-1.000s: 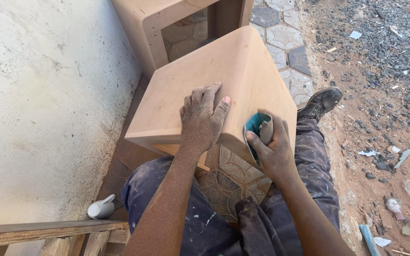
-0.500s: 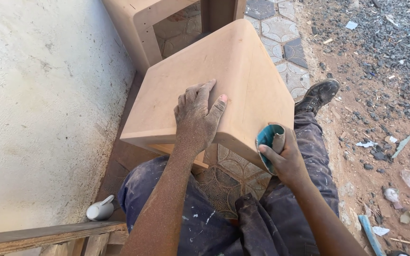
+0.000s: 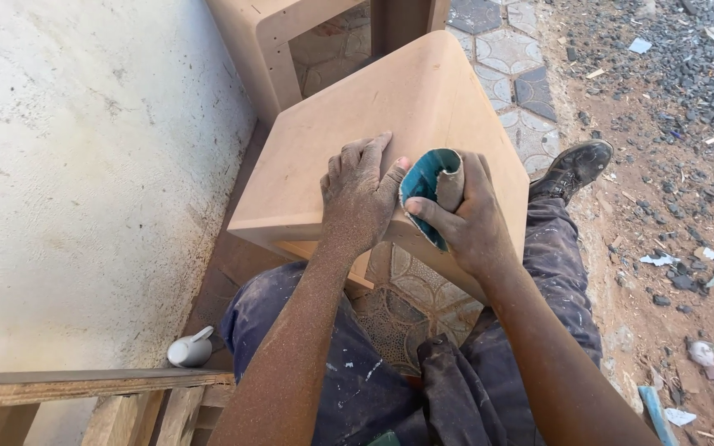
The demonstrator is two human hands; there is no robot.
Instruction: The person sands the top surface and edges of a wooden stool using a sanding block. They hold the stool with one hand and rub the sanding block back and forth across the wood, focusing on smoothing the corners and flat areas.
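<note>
Pressing down flat, your left hand (image 3: 357,194) lies with its fingers spread on the top of the tan fibreboard box (image 3: 390,124), close to its near edge. Your right hand (image 3: 468,219), just beside the left and touching its thumb, pinches a folded piece of teal sandpaper (image 3: 427,186) between thumb and fingers, held against the rounded corner of the box. Fine dust coats both hands and forearms. Beyond your hands stands a second fibreboard piece (image 3: 262,49) with an open front. Under the box, patterned paving tiles (image 3: 415,293) show between your knees. Left of your hands rises a rough whitewashed wall (image 3: 84,165); right of them lies bare reddish ground (image 3: 671,206) scattered with gravel and scraps, past your boot (image 3: 576,165). Near your left elbow sit a small white jug (image 3: 190,348) and a wooden rail (image 3: 84,386).
</note>
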